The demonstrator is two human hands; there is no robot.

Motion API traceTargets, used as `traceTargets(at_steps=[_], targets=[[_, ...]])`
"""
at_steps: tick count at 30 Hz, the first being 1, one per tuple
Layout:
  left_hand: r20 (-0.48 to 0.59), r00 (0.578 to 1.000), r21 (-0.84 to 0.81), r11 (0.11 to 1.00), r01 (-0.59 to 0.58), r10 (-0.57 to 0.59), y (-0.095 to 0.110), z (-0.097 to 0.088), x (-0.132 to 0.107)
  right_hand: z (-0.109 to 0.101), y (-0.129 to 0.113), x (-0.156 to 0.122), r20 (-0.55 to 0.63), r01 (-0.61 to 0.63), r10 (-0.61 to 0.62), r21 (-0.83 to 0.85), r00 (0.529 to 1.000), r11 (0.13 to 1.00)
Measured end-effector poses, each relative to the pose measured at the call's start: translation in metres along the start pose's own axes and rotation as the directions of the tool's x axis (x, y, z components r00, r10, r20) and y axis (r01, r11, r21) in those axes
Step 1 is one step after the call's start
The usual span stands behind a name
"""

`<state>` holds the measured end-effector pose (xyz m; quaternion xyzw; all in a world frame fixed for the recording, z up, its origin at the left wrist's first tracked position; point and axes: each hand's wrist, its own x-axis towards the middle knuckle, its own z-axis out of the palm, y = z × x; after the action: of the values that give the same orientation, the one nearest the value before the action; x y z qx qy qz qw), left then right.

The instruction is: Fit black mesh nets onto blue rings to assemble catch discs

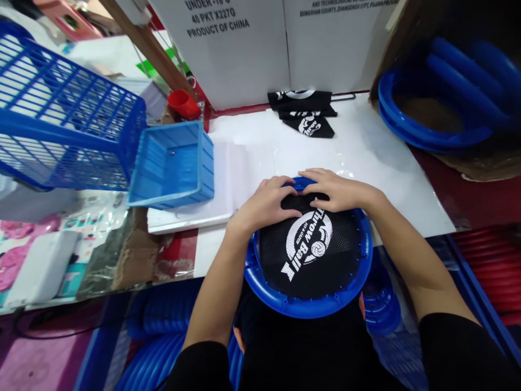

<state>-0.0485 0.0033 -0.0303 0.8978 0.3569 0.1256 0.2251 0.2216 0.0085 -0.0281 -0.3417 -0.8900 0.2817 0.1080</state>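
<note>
Blue plastic forms the ring (302, 307), which lies at the near edge of the white work surface (378, 163), its near rim projecting past that edge in front of the person's torso. Black mesh (311, 247) with white "Throw Ball" lettering spans the ring's inside, and small pegs stand along the inner edge.

Left hand (268, 202): fingers bent at the far rim, thumb held apart from them, on or just over the mesh. Right hand (336, 190): fingers likewise at the far rim, thumb side turned inward. The hands are close together, fingertips near one another. Whether either one pinches rim or mesh cannot be told.

Beyond the far rim, a stretch of white surface separates the ring from printed black pieces (308, 126) lying by the white cartons (252, 60). To the left, a light-blue bin (173, 187) stands well apart from the ring. To the right, a cardboard box (484, 165) holds further blue rings (407, 127), also well apart.
</note>
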Motion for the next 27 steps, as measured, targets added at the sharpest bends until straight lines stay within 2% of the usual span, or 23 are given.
traceTargets(at_steps=[7, 12, 17, 20, 27], targets=[[0.009, 1.000, 0.031, 0.999, 0.022, -0.022, 0.006, -0.002, 0.004, -0.005, -0.004, 0.003, 0.005, -0.010, 0.009, 0.067, 1.000, 0.998], [-0.026, 0.999, -0.176, 0.984, 0.021, -0.026, 0.000, -0.008, 0.006, -0.007, -0.001, 0.003, 0.016, -0.035, 0.033, 0.141, 0.999, 0.989], [-0.126, 0.983, -0.310, 0.947, 0.088, -0.132, -0.002, -0.012, 0.005, -0.006, 0.004, 0.006, -0.005, -0.037, 0.039, 0.223, 0.999, 0.974], [-0.171, 0.966, -0.372, 0.920, 0.119, -0.194, -0.003, -0.012, 0.006, -0.007, 0.007, 0.009, -0.046, -0.033, 0.047, 0.257, 0.998, 0.966], [-0.164, 0.954, -0.435, 0.886, 0.157, -0.250, -0.011, -0.008, 0.011, -0.005, 0.014, 0.013, -0.100, -0.038, 0.076, 0.335, 0.992, 0.941]])
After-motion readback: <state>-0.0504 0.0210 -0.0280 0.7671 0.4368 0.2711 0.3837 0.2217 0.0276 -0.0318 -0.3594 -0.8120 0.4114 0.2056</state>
